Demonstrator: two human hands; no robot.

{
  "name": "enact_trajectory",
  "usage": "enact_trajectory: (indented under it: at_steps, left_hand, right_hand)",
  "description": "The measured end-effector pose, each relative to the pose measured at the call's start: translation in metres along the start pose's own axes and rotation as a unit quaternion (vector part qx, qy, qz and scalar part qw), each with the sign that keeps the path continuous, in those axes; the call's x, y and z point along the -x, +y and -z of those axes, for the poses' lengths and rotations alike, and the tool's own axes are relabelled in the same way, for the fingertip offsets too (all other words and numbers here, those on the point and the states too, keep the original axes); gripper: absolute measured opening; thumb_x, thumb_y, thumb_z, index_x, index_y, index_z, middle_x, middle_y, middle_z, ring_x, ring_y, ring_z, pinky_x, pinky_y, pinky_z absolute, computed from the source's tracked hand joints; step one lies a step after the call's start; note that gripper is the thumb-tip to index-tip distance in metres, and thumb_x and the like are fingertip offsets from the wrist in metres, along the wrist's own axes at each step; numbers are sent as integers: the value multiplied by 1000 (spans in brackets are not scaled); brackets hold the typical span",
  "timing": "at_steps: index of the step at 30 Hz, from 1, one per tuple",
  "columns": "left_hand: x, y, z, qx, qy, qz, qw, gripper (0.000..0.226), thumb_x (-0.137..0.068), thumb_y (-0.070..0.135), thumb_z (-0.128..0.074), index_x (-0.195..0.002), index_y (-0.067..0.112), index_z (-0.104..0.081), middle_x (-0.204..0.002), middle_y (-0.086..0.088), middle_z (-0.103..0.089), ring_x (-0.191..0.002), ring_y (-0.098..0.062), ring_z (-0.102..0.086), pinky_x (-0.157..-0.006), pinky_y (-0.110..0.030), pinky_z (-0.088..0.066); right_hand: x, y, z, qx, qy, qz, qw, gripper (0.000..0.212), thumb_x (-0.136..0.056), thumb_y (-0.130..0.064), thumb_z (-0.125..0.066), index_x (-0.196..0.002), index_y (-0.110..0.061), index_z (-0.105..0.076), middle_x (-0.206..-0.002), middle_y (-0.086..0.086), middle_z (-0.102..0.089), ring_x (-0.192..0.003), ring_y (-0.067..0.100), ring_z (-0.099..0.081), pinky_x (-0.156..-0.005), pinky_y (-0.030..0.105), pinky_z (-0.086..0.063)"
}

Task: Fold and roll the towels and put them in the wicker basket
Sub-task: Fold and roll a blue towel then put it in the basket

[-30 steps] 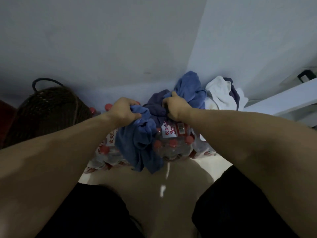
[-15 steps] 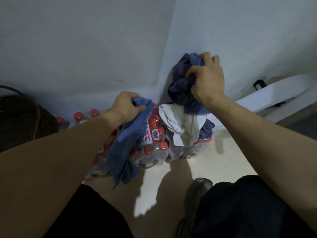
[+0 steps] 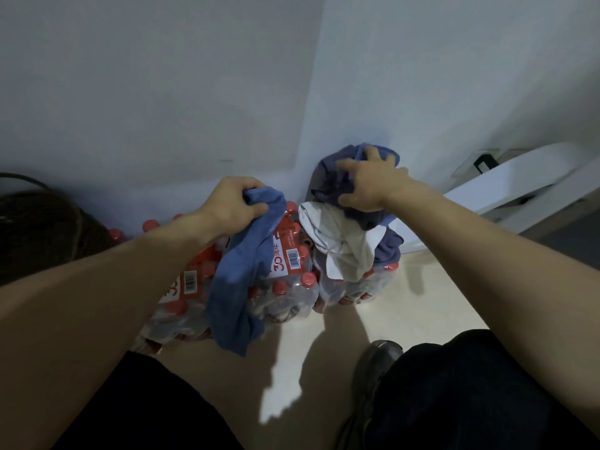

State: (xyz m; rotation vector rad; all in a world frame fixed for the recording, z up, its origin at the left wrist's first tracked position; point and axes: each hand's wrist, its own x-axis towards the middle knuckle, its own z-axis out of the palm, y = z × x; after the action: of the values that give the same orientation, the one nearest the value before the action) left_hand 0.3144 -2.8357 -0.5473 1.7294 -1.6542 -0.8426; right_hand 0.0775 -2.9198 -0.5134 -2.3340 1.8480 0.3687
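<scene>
Left hand (image 3: 232,203): fist gripping blue towel (image 3: 240,274), cloth hanging over shrink-wrapped packs of red-capped bottles (image 3: 292,271). Right hand (image 3: 370,183): fingers spread, resting on heap of dark blue towels (image 3: 328,180) in wall corner; grip unclear. White towel (image 3: 341,245): beneath heap, draped over right-hand bottle pack. Wicker basket (image 3: 42,228): dark, far left, by wall. Shoe (image 3: 373,365): on pale floor (image 3: 406,303). White board (image 3: 519,177): right, slanted.
</scene>
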Motion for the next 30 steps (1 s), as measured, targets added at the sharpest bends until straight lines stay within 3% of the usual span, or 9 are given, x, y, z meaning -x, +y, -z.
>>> enact_trajectory:
  at_steps: [4,8,10,13,15,18,20,23,30]
  left_hand:
    - [11,15,16,23,-30,0,999,15,-86,3,-69,-101,4,-69,-89,-8,-66,-75,-12,-58,-61,-7,-46]
    - [33,35,34,169,-71,17,983,12,-86,-8,-63,-96,-1,-66,-93,-20,-66,-85,-24,-62,-81,-36,-55]
    - [37,40,38,230,-86,34,969,14,-84,-13,-57,-94,-6,-63,-94,-25,-64,-85,-26,-61,-82,-43,-53]
    - [46,39,49,320,-108,61,939,16,-82,4,-48,-84,-1,-62,-86,-13,-65,-80,-20,-61,-74,-33,-50]
    - [47,35,55,334,-91,56,937,26,-93,15,-49,-78,3,-67,-79,-8,-69,-77,-19,-65,-70,-29,-55]
    - [50,28,59,292,-30,25,956,18,-82,25,-71,-69,12,-68,-70,-3,-69,-68,-15,-67,-66,-24,-55]
    - [52,21,62,265,-13,15,964,9,-76,14,-77,-80,14,-69,-83,-4,-72,-79,-15,-70,-72,-25,-57]
    - [57,12,70,214,-15,20,977,29,-77,4,-78,-101,17,-68,-105,-4,-72,-95,-18,-71,-80,-30,-57]
    - [65,3,88,76,-41,2,996,27,-83,0,-72,-106,14,-71,-103,-2,-72,-88,-6,-69,-75,-14,-55]
  right_hand:
    - [26,-39,14,-174,143,161,961,49,-89,-23,-60,-137,-16,-51,-129,13,-54,-116,31,-54,-94,31,-43]
    - [54,-76,0,-391,-103,237,883,48,-93,-33,-65,-136,-17,-50,-130,1,-61,-115,14,-60,-96,27,-48]
    - [58,-80,-7,-414,-137,239,868,30,-91,-35,-68,-116,-19,-62,-112,-1,-69,-102,8,-65,-88,28,-52]
    - [62,-94,-7,-346,-60,254,901,25,-81,-39,-78,-83,-18,-64,-75,-1,-67,-67,3,-63,-60,24,-48]
    - [64,-106,-5,-304,-11,252,918,43,-75,-46,-81,-89,-9,-64,-80,8,-68,-72,19,-64,-61,32,-49]
    - [70,-120,0,-286,25,257,923,48,-71,-54,-81,-93,-14,-66,-85,3,-68,-74,18,-63,-58,24,-45]
    - [73,-124,2,-265,12,271,925,42,-72,-55,-80,-86,-17,-66,-78,-1,-66,-69,14,-61,-53,18,-41]
    - [75,-121,5,-279,-44,264,922,44,-67,-55,-83,-71,-17,-61,-61,-6,-59,-52,4,-55,-46,12,-37]
    - [71,-98,4,-491,-118,207,838,35,-69,-21,-89,-88,-12,-61,-81,8,-58,-76,19,-60,-76,41,-53]
